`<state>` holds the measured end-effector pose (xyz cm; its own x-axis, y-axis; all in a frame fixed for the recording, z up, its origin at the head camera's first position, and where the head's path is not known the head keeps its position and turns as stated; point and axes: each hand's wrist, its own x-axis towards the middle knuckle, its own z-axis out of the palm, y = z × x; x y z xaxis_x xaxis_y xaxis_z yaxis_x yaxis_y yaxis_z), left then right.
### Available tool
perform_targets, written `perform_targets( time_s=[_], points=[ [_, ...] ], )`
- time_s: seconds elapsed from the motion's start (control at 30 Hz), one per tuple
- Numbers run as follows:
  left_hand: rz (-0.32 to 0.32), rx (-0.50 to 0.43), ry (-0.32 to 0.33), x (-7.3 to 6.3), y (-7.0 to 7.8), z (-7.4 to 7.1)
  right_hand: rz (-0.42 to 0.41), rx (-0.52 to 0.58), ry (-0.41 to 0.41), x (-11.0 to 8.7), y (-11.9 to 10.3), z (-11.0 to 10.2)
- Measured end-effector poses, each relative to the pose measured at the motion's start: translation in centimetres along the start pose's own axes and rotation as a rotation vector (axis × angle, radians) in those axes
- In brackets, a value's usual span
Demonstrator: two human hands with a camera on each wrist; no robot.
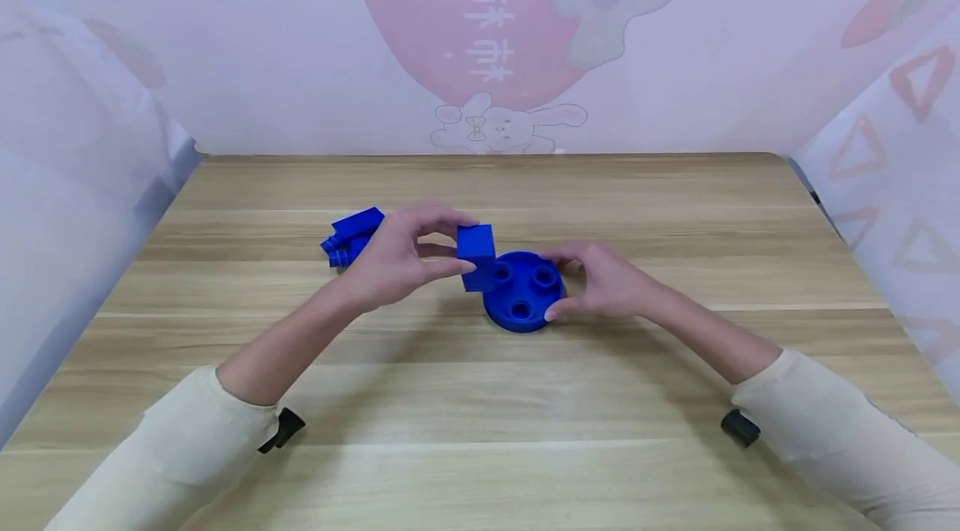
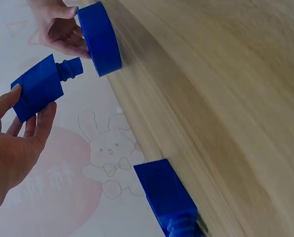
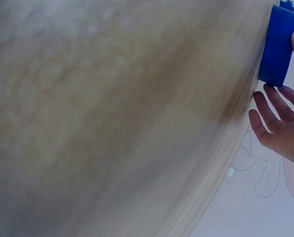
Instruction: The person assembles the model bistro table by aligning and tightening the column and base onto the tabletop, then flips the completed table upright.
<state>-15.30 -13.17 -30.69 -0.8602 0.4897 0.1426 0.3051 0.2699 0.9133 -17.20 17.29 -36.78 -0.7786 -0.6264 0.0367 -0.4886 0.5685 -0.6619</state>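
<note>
My left hand pinches a blue block between thumb and fingers, just above the left side of a round blue base. In the left wrist view, a narrow ribbed peg sticks out from the block's lower end, apart from the base. The base is a shallow dish with three round sockets facing up. My right hand grips its right edge, thumb at the near side and fingers at the far side. In the right wrist view, fingertips touch the base's wall.
More blue blocks with ribbed pegs lie on the wooden table, left of and partly behind my left hand. A pale printed partition stands along the table's far edge, and white sheets hang at the sides.
</note>
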Motion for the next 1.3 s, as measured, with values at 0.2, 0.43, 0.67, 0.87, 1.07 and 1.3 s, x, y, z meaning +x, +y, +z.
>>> perform_targets(
  time_s=[0.2, 0.43, 0.67, 0.87, 1.07, 1.3],
  points=[
    [-0.005, -0.072, -0.026, 0.5, 0.0, 1.4, 0.007, 0.015, -0.002, -0.1, 0.1, 0.0],
    [0.016, -0.143, -0.080, 0.8, -0.1, 2.8, -0.011, 0.036, -0.008, -0.1, 0.0, -0.1],
    [0.009, -0.158, -0.121, 1.2, -0.5, 3.7, -0.008, 0.033, -0.003, 0.1, -0.2, -0.1],
    [0.045, -0.115, -0.146, 1.2, -0.7, 3.8, 0.008, 0.041, -0.013, 0.2, -0.3, -0.1],
    [0.111, -0.016, -0.192, 1.2, -1.1, 3.9, 0.008, 0.035, -0.022, 0.4, -0.4, -0.1],
    [0.067, 0.048, -0.208, 1.6, -1.4, 4.5, 0.007, 0.029, -0.020, 0.7, -0.4, -0.1]
  ],
)
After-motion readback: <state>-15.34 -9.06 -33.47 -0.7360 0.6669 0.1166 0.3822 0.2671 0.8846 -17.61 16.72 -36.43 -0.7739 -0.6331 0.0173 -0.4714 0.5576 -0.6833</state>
